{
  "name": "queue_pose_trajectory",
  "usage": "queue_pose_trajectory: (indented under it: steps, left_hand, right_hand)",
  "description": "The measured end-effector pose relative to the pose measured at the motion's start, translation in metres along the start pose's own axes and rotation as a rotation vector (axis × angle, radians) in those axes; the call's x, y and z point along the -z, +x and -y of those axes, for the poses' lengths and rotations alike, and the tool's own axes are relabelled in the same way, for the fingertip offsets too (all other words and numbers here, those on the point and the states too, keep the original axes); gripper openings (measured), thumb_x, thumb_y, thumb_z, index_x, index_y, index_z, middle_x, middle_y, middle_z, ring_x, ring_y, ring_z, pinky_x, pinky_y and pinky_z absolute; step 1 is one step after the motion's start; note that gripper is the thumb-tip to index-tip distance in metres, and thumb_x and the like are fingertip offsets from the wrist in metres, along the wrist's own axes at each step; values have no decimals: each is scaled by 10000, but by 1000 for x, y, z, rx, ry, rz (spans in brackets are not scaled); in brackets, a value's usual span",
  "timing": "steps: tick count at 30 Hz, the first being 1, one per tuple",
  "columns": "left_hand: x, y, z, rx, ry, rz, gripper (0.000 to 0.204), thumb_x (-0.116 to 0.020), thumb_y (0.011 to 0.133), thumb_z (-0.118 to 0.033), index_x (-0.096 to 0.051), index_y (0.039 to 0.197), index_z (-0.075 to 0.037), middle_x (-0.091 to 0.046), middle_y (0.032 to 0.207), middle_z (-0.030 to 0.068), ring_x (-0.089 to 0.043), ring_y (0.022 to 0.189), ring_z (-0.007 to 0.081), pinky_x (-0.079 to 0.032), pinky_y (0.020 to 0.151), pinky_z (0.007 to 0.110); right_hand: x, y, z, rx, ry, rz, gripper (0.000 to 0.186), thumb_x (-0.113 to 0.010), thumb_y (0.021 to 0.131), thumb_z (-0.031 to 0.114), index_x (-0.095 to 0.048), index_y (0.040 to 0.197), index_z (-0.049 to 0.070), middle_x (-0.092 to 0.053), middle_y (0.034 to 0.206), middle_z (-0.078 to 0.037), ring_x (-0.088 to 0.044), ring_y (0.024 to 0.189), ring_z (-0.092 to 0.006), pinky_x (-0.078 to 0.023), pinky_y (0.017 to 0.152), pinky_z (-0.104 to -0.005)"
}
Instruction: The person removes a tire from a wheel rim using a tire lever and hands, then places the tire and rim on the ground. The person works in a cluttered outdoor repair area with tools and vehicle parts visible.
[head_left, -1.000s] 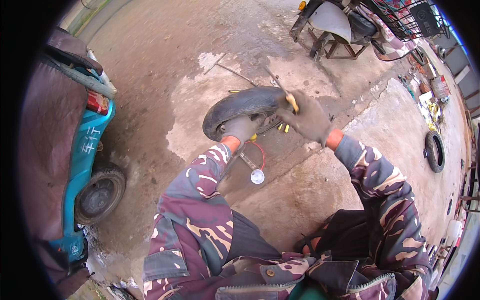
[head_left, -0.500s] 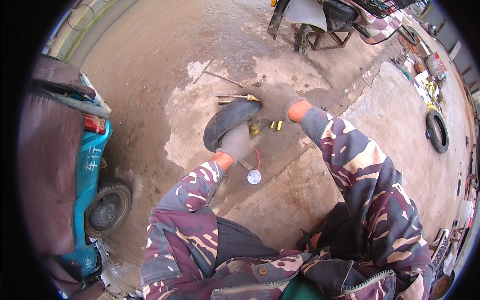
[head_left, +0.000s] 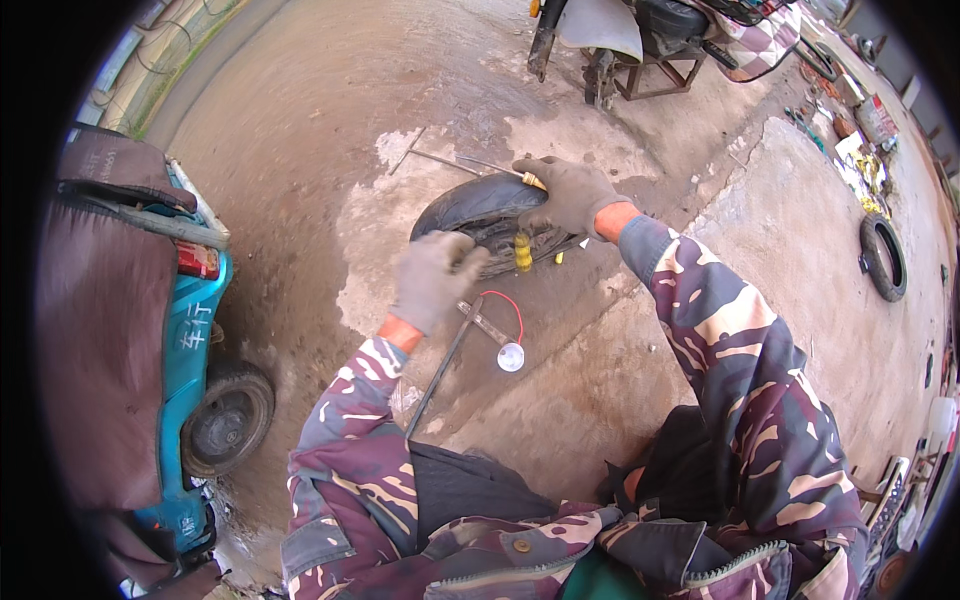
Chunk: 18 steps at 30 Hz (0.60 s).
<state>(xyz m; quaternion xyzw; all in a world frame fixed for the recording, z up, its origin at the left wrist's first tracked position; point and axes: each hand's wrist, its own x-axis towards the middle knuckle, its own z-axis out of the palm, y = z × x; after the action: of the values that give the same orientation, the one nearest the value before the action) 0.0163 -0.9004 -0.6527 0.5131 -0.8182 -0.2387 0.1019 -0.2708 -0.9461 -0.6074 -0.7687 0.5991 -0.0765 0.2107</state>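
A black tyre on a wheel (head_left: 470,204) lies on the wet, muddy ground in front of me. My right hand (head_left: 575,197), in a grey glove, grips its far right side and a screwdriver (head_left: 535,181) with a yellowish handle, whose thin shaft points left over the tyre. My gloved left hand (head_left: 430,282) is at the tyre's near left edge, fingers bent but apart, slightly blurred, with nothing visible in it. A yellow handle (head_left: 523,252) stands up at the near side of the wheel. The tyre's right part is hidden under my right hand.
A T-shaped metal rod (head_left: 440,160) lies beyond the tyre. Nearer me are a long dark bar (head_left: 442,370) and a round white gauge-like piece (head_left: 510,357) with a red cord. A turquoise vehicle (head_left: 190,370) stands left, a motorbike (head_left: 620,40) far off, a loose tyre (head_left: 882,258) right.
My left hand has come off the tyre's middle and moved left and nearer me. The wheel looks turned flatter, showing more of its inside. My right hand has shifted slightly right.
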Motion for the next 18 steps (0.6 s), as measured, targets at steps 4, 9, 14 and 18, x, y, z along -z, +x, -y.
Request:
queue_pose_trajectory:
  steps: [4,9,14,18]
  left_hand:
    - [13,9,53,-112,165,-529,839,-927,804,-528,-655,1422,-29,-772,1153,206,-752,1061,339,-586,950,436]
    - [18,26,65,233,-355,14,861,-937,783,-600,-700,1349,3,-769,1267,203,-754,1124,326,-573,998,422]
    - [45,48,21,63,-105,-99,760,-959,739,-530,-765,1244,3,-788,1178,208,-765,1095,319,-590,944,414]
    - [44,56,-11,36,12,-113,733,-942,747,-517,-765,1224,11,-777,1137,238,-758,1060,373,-597,925,456]
  right_hand:
    - [-3,-2,-2,5,-9,-12,903,-865,775,501,-558,1584,244,-704,1416,-161,-691,1287,-368,-555,1078,-486]
    - [-3,-3,-11,38,30,-55,932,-864,753,510,-562,1584,214,-708,1414,-174,-687,1292,-376,-549,1087,-479]
    - [-9,-20,-67,-63,178,17,905,-906,729,456,-626,1528,137,-738,1375,-199,-704,1269,-379,-534,1109,-435]
    - [-9,-24,-84,-109,385,67,735,-895,781,384,-697,1410,58,-784,1217,-190,-766,1062,-316,-596,945,-422]
